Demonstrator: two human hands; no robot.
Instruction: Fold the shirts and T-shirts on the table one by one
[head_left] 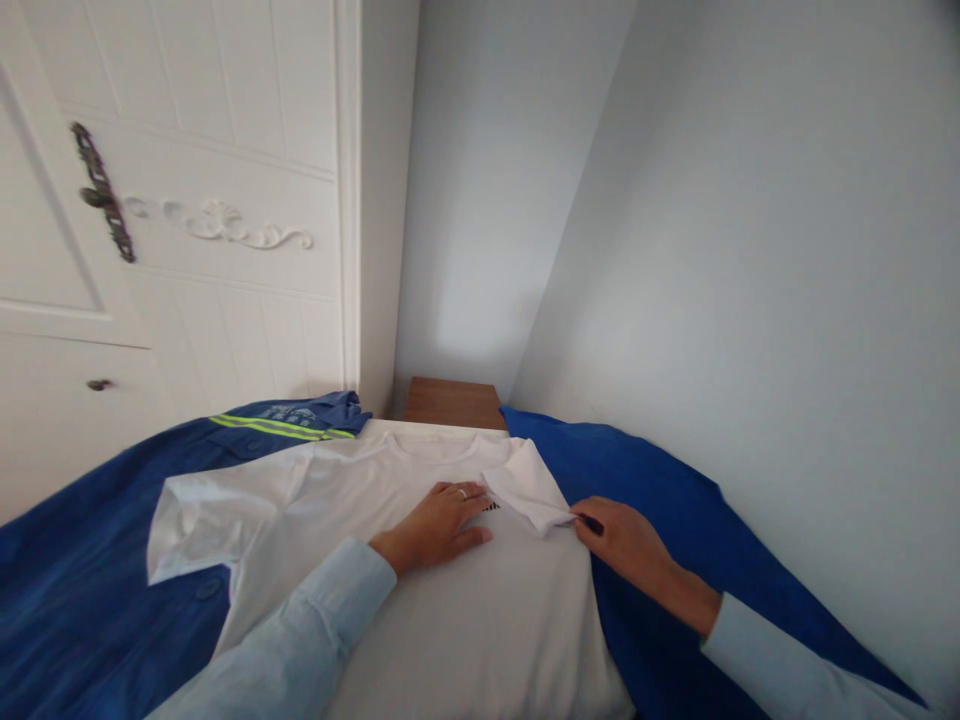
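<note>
A white short-sleeved T-shirt (480,610) lies spread out, neckline away from me, with a small black striped mark on its chest. My left hand (442,525), a ring on one finger, rests flat on the chest and partly covers that mark. Its fingertips touch the folded-over sleeve (529,485) on the right. My right hand (626,545) is closed, pinching the edge of this sleeve between thumb and fingers. A small dark patch shows between those fingers; I cannot tell what it is. The other sleeve (199,520) lies stretched out to the left.
Under the shirt, a dark blue buttoned garment (112,530) with a yellow-green stripe lies on the left. Brighter blue cloth (637,460) spreads on the right. Beyond stand a brown wooden piece (454,402), a white cabinet (247,120) and a grey wall (750,250).
</note>
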